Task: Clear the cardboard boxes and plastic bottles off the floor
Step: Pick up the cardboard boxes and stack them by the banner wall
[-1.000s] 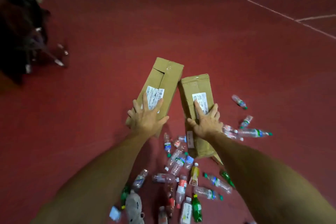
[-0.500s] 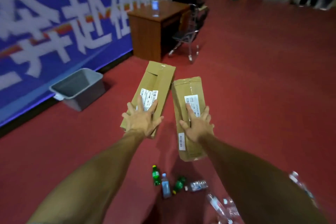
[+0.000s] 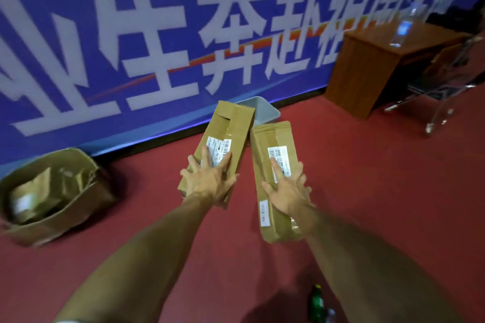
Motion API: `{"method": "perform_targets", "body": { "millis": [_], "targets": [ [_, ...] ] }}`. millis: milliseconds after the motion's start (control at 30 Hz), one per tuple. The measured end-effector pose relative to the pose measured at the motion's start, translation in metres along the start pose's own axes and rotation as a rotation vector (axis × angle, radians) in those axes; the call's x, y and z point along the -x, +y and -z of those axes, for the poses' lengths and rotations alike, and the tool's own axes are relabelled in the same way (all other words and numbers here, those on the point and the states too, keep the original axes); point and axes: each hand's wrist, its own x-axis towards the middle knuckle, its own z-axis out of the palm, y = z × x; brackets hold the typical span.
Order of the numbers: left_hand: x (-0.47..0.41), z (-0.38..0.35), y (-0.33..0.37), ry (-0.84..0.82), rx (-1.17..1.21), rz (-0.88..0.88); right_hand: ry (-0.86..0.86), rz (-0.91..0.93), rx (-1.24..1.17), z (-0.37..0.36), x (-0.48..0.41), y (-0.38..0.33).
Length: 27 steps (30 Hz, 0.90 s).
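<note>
Cardboard fills both hands. The left hand (image 3: 210, 186) lies over the near end of the left box (image 3: 231, 123), with its fingers (image 3: 205, 156) splayed across the top and its thumb and little finger reaching the long edges, so it grips the box from above. The right hand (image 3: 287, 193) holds the right box (image 3: 265, 139) the same way, one finger running up over the label. Both boxes are carried clear of the red floor (image 3: 380, 191), just beside each other and pointing toward the blue banner (image 3: 105, 21).

As for progress, part of the job looks done. A big open carton (image 3: 68, 217) stands on the floor by the wall to the left, and it already has cardboard pieces in it, though they are too blurred to count. A grey bin (image 3: 266, 110) sits beyond the two carried boxes and is mostly hidden by them, so what it holds cannot be told.

The two boxes are lifted but not yet put away, and the carton seems the likely place for them. At the bottom edge a green bottle (image 3: 317, 297) and a clear bottle (image 3: 330, 315) lie on the floor, so the bottle part is unfinished. How many more lie out of view cannot be told. Another bottle (image 3: 402, 26) stands on the brown bench (image 3: 367, 73) and not on the floor.
</note>
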Motion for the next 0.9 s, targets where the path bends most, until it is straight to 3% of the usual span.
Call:
{"method": "perform_targets", "body": {
  "millis": [400,667,900],
  "targets": [
    [-0.093,0.013,-0.150,0.072,0.098,0.525,-0.157,0.420,0.031,-0.020,-0.173,-0.208],
    [-0.105,0.036,-0.267,0.090,0.137,0.818,-0.282,0.669,0.058,-0.053,-0.206,-0.364],
    [-0.118,0.023,-0.406,0.060,0.150,0.941,-0.354,0.769,0.076,-0.120,-0.217,-0.506]
  ]
}}
